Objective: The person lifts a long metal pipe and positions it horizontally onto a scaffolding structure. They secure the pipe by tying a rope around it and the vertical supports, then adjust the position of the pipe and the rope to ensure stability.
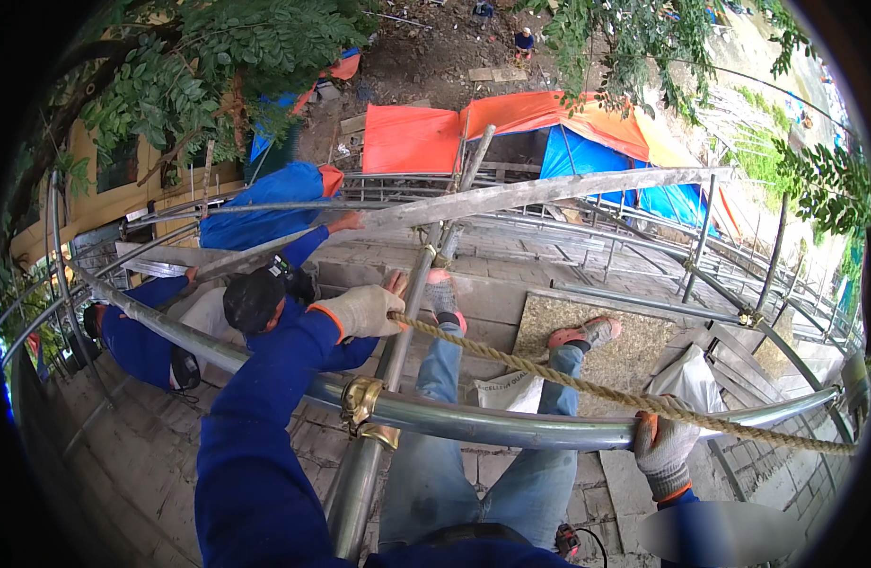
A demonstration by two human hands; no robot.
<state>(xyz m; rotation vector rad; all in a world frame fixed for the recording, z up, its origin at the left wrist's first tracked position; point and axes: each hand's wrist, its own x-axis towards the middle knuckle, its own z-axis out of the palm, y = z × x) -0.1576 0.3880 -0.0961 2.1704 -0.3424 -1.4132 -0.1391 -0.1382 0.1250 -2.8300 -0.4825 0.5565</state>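
Your left hand [362, 310] is closing on the thick rope [549, 371], which is running diagonally down-right. Your right hand [664, 447] is clamping rope and horizontal scaffold tube [492, 424] together at the far end.

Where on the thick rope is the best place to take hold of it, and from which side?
Probably the free taut stretch of the rope, between the left hand and the right hand. Come from above: it runs clear of the horizontal steel tube there, so fingers can close right around it. Near the right hand it lies against the tube, leaving little room.
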